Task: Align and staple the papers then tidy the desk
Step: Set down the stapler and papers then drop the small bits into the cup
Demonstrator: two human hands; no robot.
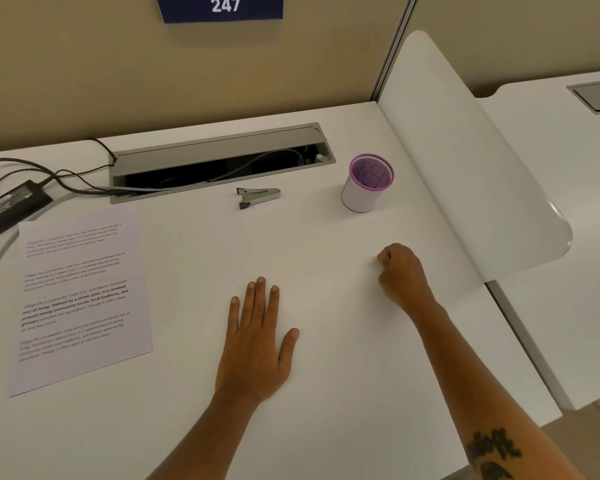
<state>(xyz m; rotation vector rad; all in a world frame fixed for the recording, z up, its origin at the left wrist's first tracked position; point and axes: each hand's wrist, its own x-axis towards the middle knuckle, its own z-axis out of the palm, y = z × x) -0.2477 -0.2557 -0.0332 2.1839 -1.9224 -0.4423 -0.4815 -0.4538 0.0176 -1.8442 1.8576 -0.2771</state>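
Observation:
Printed white papers [80,296] lie flat on the left of the white desk [326,393], stacked as one sheet as far as I can tell. A small silver stapler [258,198] rests on its side near the back, in front of the cable tray. My left hand [257,341] lies flat, palm down, fingers spread, in the desk's middle, to the right of the papers. My right hand [400,273] rests as a loose fist on the desk to the right, below the pen cup. Neither hand holds anything.
A white mesh pen cup with a purple rim [367,183] stands at the back right. An open grey cable tray [219,161] runs along the back edge. A black power adapter [9,206] with cables sits at the far left. A white divider panel [465,161] bounds the right side.

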